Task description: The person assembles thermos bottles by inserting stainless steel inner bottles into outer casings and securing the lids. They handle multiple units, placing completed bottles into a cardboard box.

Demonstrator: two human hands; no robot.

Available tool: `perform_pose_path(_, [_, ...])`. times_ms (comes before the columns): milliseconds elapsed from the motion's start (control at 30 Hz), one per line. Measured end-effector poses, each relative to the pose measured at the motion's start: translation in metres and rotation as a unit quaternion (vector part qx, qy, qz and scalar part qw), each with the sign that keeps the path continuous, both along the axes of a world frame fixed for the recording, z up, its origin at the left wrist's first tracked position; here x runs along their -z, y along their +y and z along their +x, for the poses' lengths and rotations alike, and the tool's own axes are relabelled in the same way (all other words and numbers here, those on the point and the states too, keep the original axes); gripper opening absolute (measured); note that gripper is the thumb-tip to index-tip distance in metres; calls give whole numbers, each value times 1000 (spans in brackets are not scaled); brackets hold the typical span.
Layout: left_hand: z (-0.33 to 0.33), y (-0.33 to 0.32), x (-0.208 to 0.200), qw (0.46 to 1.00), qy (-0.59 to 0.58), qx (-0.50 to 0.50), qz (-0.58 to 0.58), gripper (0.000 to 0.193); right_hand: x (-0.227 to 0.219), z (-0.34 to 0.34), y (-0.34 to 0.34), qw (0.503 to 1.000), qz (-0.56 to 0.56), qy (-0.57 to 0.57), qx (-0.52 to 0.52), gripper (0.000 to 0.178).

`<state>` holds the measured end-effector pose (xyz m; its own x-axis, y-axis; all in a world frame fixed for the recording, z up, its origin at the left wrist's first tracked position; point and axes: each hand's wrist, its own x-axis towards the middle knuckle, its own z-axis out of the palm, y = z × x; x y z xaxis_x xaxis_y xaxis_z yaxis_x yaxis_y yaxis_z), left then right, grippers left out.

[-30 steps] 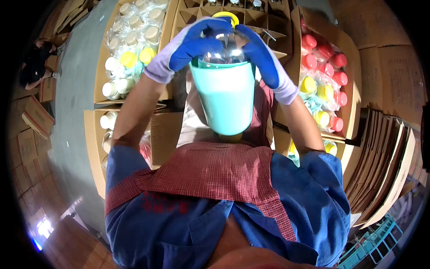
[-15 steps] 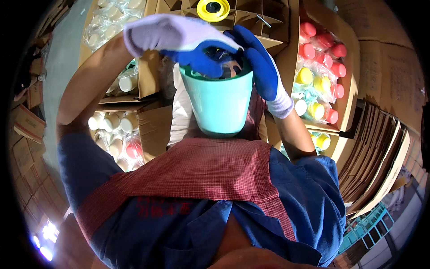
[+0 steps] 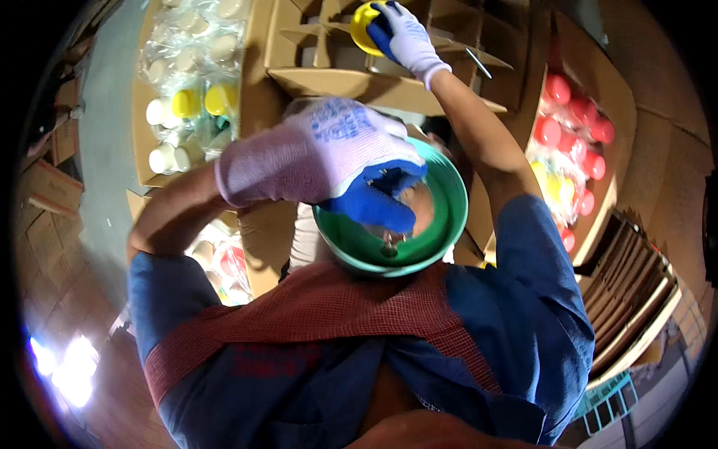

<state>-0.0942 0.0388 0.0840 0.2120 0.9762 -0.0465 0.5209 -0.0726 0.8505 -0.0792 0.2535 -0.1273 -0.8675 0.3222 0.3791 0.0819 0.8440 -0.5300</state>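
A teal container (image 3: pixel 453 224) with a round open mouth stands tilted toward me at my lap, green on the inside. My left hand (image 3: pixel 336 157), in a white-and-blue glove, reaches over its rim with the fingers curled inside the mouth. Next to those fingers shows a shiny pinkish-brown surface (image 3: pixel 422 209) within the container; what the fingers hold is mostly hidden. Farther off, my right hand (image 3: pixel 406 37), gloved alike, has its fingers wrapped round a yellow lid-like round piece (image 3: pixel 362 31) above a divided carton.
The divided carton (image 3: pixel 351 78) lies ahead, with a thin metal rod (image 3: pixel 479 63) on its dividers. Bottles with white and yellow caps (image 3: pixel 187 103) fill a carton at left; red-capped bottles (image 3: pixel 574 142) fill one at right. Folded cardboard sheets (image 3: pixel 628 299) stand at lower right.
My right hand has left the container's rim and gone forward to the yellow piece. The container has tipped toward me, showing its inside. My left hand stays at its mouth.
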Motion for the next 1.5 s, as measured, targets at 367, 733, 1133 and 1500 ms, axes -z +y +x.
perform_pose_path(367, [-15,50,55,863,-11,-404,304,51,-125,37,-28,714,-684,-25,-146,41])
perform_pose_path(733, [40,19,-51,748,297,-233,546,59,-251,127,-63,896,-342,-30,-281,41])
perform_pose_path(1133, [47,-37,-67,757,386,-129,511,51,-272,179,-78,917,-332,51,-215,42])
perform_pose_path(1500, [14,-64,-56,879,-432,-174,106,60,-216,199,-43,731,-675,78,-68,50])
